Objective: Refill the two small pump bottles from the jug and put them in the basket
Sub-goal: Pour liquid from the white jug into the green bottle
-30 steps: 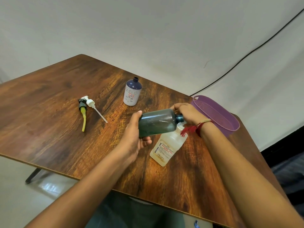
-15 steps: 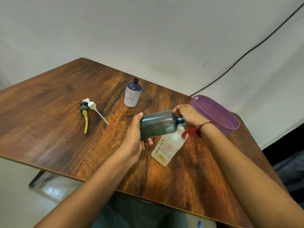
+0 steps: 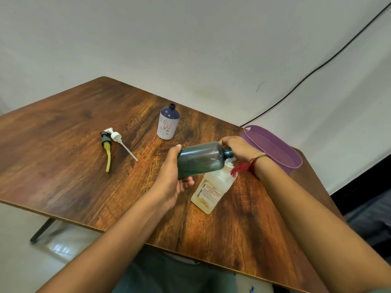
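Observation:
My left hand (image 3: pixel 172 178) grips the base of a dark green bottle (image 3: pixel 201 159), held on its side with its open neck pointing right. That neck sits just above the top of a pale cream bottle (image 3: pixel 213 190) that stands on the table. My right hand (image 3: pixel 237 149) is curled round the cream bottle's top, right at the green neck. A purple and white small bottle (image 3: pixel 168 122) stands open, without a pump, further back. Two pump heads, a black one with a yellow tube (image 3: pixel 106 149) and a white one (image 3: pixel 120 141), lie at the left. The purple basket (image 3: pixel 273 150) sits at the right.
The wooden table (image 3: pixel 84 166) has its near edge running below my forearms and its right corner just past the basket. A black cable (image 3: pixel 317 68) runs down the white wall behind.
The view has shifted slightly. Both hands and the green bottle keep nearly the same pose over the cream bottle.

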